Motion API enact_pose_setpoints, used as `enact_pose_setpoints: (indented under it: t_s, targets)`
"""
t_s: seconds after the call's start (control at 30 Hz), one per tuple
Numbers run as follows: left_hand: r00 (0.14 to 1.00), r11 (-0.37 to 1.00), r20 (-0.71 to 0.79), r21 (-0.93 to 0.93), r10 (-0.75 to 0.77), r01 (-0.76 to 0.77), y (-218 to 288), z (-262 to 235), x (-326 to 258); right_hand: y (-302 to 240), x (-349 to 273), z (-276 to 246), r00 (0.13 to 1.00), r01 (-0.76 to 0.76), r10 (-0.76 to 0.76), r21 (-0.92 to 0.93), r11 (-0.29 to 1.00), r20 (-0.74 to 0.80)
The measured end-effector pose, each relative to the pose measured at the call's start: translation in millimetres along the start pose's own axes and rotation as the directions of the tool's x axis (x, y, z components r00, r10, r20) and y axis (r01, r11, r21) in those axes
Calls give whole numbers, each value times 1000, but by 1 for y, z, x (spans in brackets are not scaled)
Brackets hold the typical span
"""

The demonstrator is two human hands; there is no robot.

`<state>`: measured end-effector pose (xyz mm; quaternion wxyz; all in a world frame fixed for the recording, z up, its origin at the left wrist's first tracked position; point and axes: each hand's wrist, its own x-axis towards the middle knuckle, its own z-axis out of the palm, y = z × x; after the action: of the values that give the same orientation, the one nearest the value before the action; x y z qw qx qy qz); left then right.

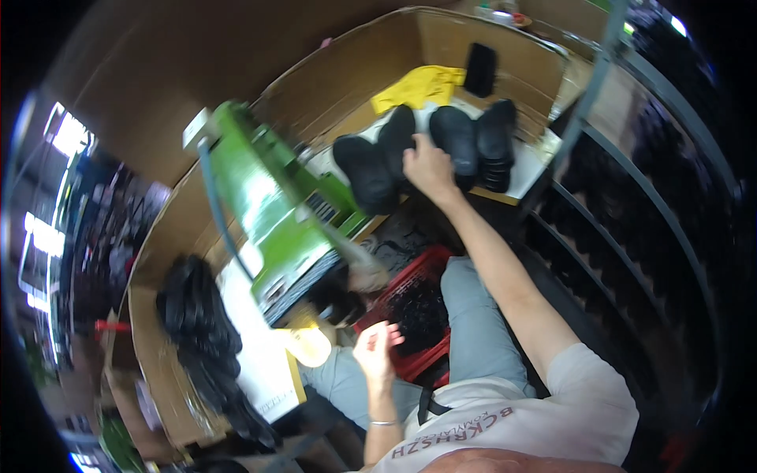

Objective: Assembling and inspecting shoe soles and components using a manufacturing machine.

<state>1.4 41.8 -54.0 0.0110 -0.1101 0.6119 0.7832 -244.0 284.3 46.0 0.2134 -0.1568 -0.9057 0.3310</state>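
Note:
Stacks of black shoe soles stand in a row on the white table at the far side. My right hand [430, 167] reaches over them, its index finger stretched out against the second stack [397, 130]. Beside that hand on the right is another stack of soles [455, 138]; its lower fingers are partly hidden. My left hand [377, 347] hovers over my lap with loosely bent fingers and nothing visible in it. Close to it is the dark working end of a green machine [272, 213], lit by a lamp [309, 345].
A red basket [406, 366] with black scraps stands between my knees. Black pieces [197, 307] pile up at the left. Yellow cloth [418, 85] lies behind the soles. Cardboard walls [339, 75] surround the table, and a metal rack [631, 169] stands on the right.

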Motion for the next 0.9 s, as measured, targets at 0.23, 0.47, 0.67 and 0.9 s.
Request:
enact_pose_setpoints:
  t_s: [0.23,0.47,0.67,0.9]
  targets:
    - [551,538,-347,811,759,-229,100,-195,49,148,11,11,954,235,-223,38,971,-202]
    - [154,281,-560,611,814,740,193,-327,74,116,-107,34,835,551,-522,249,797,-177]
    - [506,376,-788,613,349,695,197,-304,53,64,-186,-4,940,-211,110,299,931,322]
    - [837,-101,72,995,542,-20,165,-180,-19,32,-265,8,502,-645,-206,522,558,840]
